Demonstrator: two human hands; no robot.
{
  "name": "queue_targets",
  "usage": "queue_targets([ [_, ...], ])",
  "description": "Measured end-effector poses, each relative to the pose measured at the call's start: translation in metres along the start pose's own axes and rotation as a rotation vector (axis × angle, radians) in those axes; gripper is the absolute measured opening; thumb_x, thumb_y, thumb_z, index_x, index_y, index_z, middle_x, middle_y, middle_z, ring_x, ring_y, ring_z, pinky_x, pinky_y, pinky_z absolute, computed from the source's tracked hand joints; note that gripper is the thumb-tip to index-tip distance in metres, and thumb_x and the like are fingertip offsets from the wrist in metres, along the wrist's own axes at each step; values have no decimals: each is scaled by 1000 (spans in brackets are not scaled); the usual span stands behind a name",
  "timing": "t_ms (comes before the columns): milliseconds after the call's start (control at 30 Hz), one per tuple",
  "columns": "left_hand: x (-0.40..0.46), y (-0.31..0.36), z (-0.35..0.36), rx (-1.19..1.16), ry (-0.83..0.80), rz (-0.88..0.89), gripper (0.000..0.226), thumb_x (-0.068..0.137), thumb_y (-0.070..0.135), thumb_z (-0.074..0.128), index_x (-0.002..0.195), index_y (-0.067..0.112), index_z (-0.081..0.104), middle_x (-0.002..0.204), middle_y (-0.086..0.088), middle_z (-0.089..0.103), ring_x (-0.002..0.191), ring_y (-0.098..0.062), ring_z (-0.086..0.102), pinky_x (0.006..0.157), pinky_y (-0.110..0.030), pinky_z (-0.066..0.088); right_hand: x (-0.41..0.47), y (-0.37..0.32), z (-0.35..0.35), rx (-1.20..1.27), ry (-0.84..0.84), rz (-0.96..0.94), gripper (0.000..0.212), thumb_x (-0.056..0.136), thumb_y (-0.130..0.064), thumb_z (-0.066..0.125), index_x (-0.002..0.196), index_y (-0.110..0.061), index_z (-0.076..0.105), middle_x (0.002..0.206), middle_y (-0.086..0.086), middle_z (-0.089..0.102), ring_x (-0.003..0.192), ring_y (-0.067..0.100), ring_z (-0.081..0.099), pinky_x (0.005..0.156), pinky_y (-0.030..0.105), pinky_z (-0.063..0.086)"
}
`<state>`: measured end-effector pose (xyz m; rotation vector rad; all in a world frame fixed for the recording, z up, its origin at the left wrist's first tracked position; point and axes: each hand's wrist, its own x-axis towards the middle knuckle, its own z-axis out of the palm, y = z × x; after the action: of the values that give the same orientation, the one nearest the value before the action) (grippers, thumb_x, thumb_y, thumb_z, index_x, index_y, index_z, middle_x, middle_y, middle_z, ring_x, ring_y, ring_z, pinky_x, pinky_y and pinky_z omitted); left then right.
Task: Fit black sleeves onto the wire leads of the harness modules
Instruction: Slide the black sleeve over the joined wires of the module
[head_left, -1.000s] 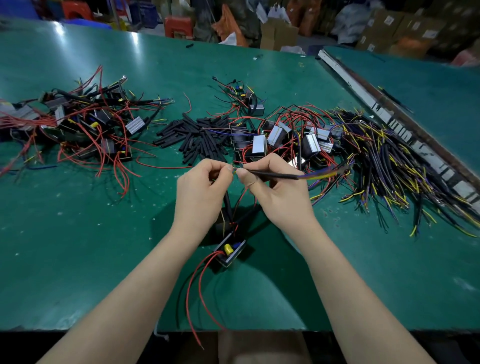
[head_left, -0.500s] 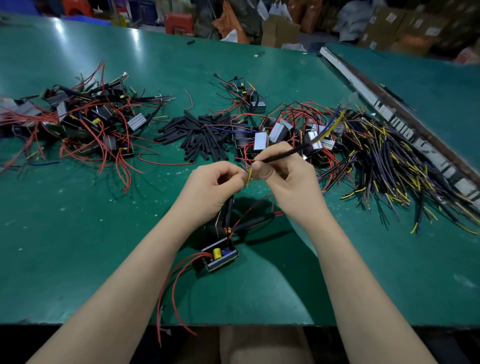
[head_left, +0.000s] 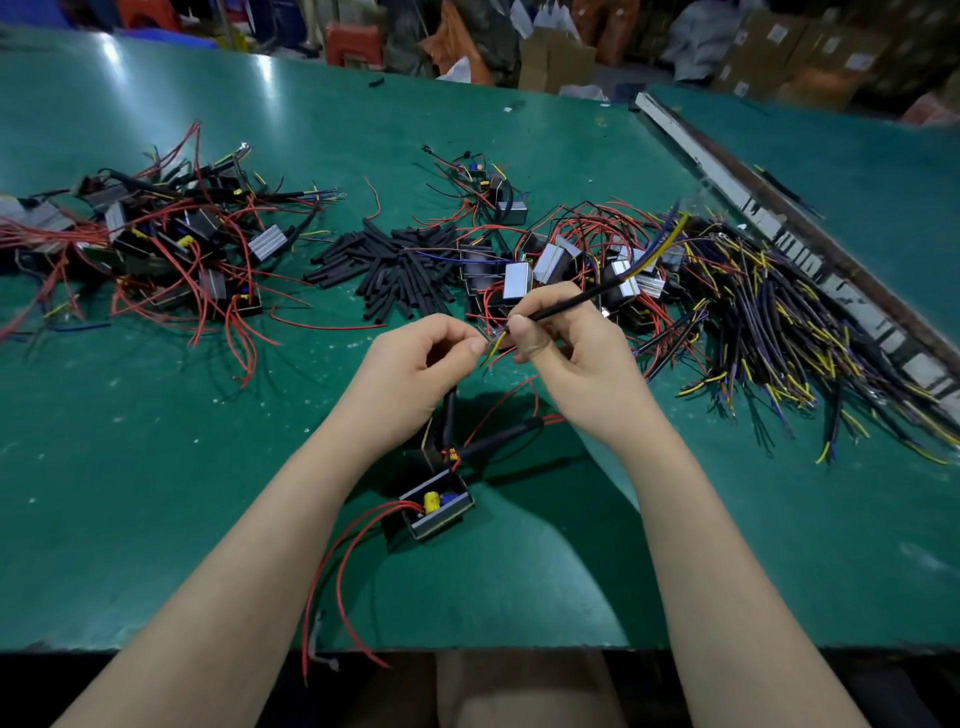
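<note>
A small open module with a yellow part inside lies on the green table between my forearms, red leads trailing off the near edge. My left hand pinches thin wire ends at its fingertips, above the module. My right hand grips a black sleeved cable that points up and right, yellow and blue wires sticking out of both ends. The cable's lower wire tips meet my left fingertips. Two black sleeves rise from the module toward my hands.
Loose black sleeves lie piled at centre. Modules with red leads sit behind my hands, another heap at far left. A spread of sleeved yellow-blue cables fills the right, beside a rail. Boxes stand beyond the table.
My right hand has swung the black cable from lying level toward the right to pointing up and right. Both hands have shifted slightly away from me; the module slid a little leftward.
</note>
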<state>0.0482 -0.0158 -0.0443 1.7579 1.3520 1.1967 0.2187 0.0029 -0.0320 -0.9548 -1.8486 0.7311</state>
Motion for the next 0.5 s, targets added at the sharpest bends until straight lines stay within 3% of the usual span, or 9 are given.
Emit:
queue_targets([
  [133,0,0,-2,13,-22,-9,19,92,22,58,77,33,59,64,13,54,59,-1,45,62,-21,39,-1,-3,2,3,-1,-2,23,96,-9,53,91,-31,48,79,-14,57,76,18,60,78,34,50],
  [333,1,1,-2,21,-143,-48,16,92,22,60,77,28,62,65,9,54,58,-3,42,60,-21,36,-1,-1,2,-219,-35,-137,3,94,-4,54,94,-3,57,88,1,59,76,19,58,73,27,44],
  [433,-1,4,-2,-133,-178,-51,15,92,17,59,78,21,63,59,14,51,57,-1,42,58,-15,36,0,0,5,-133,5,-100,4,92,0,56,92,-4,58,84,-8,58,69,2,57,69,16,43],
  [500,-1,5,-1,-219,-157,-61,13,92,17,58,81,17,64,58,16,53,56,1,44,57,-12,38,1,0,7,-21,41,-50,10,93,-4,58,89,-14,57,82,-18,57,67,4,57,67,18,44],
])
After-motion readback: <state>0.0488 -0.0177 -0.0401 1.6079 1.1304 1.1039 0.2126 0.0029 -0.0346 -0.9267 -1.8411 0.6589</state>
